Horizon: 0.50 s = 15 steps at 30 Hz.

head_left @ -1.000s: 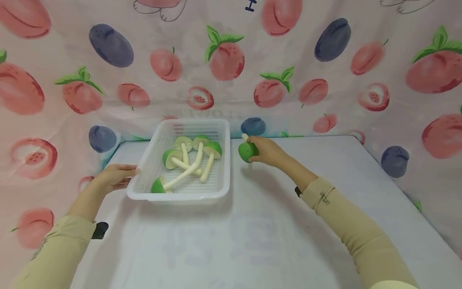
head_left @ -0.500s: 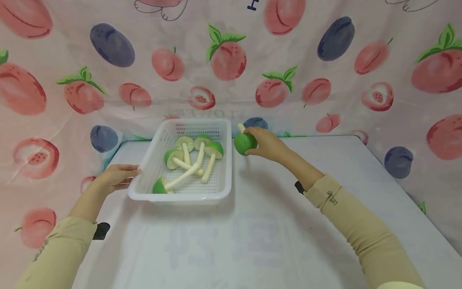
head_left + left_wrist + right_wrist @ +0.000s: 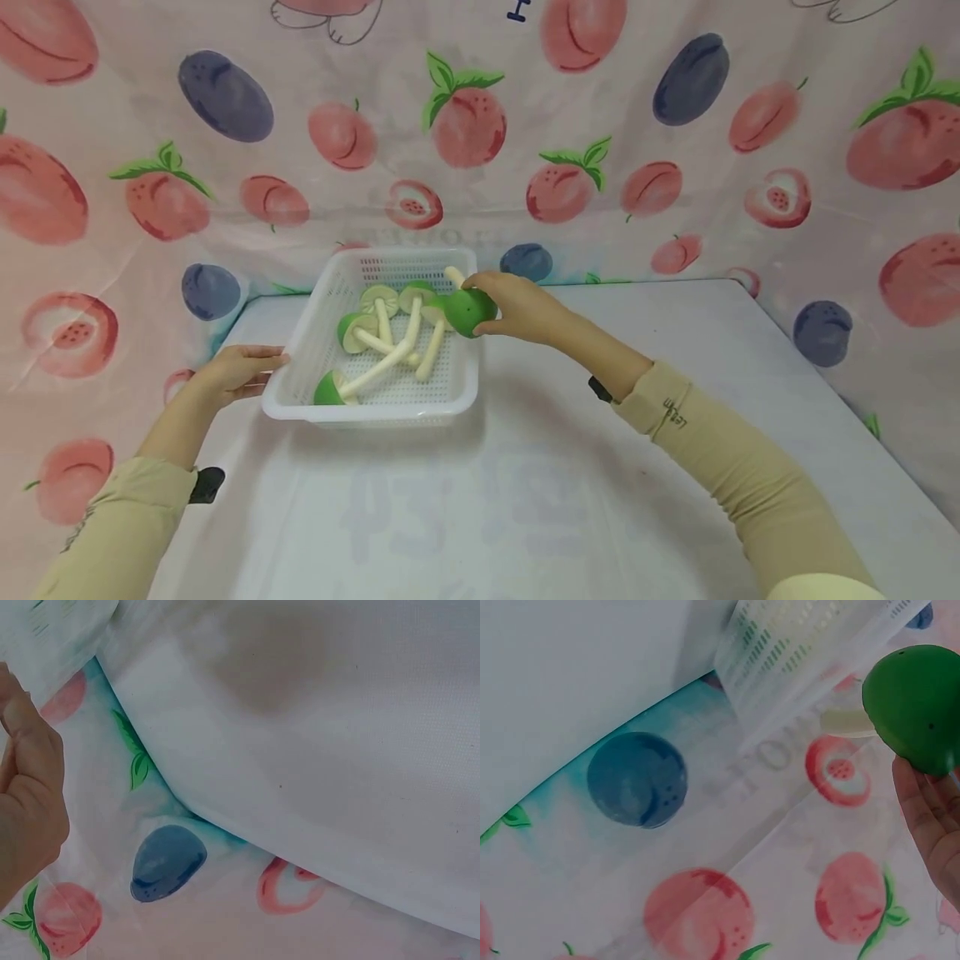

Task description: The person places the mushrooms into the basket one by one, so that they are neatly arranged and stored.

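My right hand (image 3: 517,307) holds a toy mushroom by its green cap (image 3: 469,312), over the right rim of a white plastic basket (image 3: 375,410). The mushroom's pale stem points away toward the back; in the right wrist view the cap (image 3: 919,705) fills the space above my fingers (image 3: 922,814). Several more mushrooms with green caps and long cream stems (image 3: 386,360) lie inside the basket. At the basket's left side, my left hand (image 3: 238,372) touches the rim with its fingertips, fingers fairly straight. Only part of the left hand (image 3: 30,787) shows in the left wrist view.
The basket stands on a table with a white cover (image 3: 487,508), toward its back left. Right behind the table hangs a pink cloth (image 3: 480,192) printed with peaches and plums.
My right hand has lifted the mushroom from beside the basket and carried it left, over the basket's right rim. The left hand has stayed at the basket's left side.
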Each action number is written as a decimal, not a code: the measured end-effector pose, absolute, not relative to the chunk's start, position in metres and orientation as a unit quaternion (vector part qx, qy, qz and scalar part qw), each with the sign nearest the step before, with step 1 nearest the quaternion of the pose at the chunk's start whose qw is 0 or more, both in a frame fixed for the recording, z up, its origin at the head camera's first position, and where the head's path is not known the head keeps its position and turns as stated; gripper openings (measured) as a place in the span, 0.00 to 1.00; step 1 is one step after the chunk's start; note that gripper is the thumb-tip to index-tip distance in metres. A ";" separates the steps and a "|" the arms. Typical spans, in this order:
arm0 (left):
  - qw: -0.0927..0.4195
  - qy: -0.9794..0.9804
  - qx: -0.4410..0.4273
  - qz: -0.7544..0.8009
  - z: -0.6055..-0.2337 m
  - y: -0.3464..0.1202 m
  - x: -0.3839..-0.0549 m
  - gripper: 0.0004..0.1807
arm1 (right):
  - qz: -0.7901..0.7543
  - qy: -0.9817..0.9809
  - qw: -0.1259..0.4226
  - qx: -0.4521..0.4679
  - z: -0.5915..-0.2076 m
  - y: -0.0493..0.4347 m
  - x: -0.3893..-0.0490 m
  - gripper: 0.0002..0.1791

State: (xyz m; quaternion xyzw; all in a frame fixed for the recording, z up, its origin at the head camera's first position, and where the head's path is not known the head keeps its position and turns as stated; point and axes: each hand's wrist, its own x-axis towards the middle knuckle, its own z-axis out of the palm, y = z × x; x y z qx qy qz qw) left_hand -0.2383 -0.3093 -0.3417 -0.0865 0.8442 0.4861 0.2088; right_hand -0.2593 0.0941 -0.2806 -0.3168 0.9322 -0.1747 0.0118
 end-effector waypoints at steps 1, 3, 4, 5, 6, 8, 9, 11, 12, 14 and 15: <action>0.208 0.844 -0.086 0.487 -0.341 -0.309 -0.238 0.37 | -0.172 0.931 0.013 -0.321 -0.282 0.091 -0.258 0.32; 0.208 0.843 -0.084 0.489 -0.341 -0.309 -0.237 0.36 | -0.163 0.930 0.017 -0.330 -0.284 0.086 -0.256 0.32; 0.209 0.843 -0.084 0.489 -0.341 -0.309 -0.237 0.36 | -0.159 0.928 0.018 -0.335 -0.285 0.083 -0.255 0.33; 0.210 0.844 -0.083 0.487 -0.340 -0.308 -0.236 0.36 | -0.154 0.927 0.020 -0.341 -0.287 0.080 -0.255 0.33; 0.210 0.844 -0.082 0.486 -0.340 -0.308 -0.236 0.36 | -0.152 0.926 0.022 -0.346 -0.289 0.077 -0.254 0.33; 0.211 0.845 -0.082 0.484 -0.339 -0.307 -0.236 0.36 | -0.147 0.923 0.028 -0.355 -0.291 0.072 -0.252 0.33; 0.212 0.846 -0.082 0.483 -0.339 -0.307 -0.236 0.36 | -0.145 0.922 0.030 -0.358 -0.293 0.068 -0.252 0.33; 0.213 0.845 -0.084 0.483 -0.338 -0.307 -0.237 0.36 | -0.138 0.921 0.038 -0.362 -0.297 0.062 -0.253 0.33; 0.213 0.844 -0.087 0.484 -0.338 -0.307 -0.237 0.37 | -0.136 0.920 0.044 -0.364 -0.299 0.059 -0.253 0.33; 0.214 0.842 -0.090 0.487 -0.337 -0.307 -0.238 0.36 | -0.126 0.919 0.051 -0.370 -0.302 0.053 -0.256 0.33; 0.213 0.840 -0.093 0.489 -0.337 -0.307 -0.239 0.36 | -0.120 0.919 0.055 -0.372 -0.303 0.050 -0.257 0.33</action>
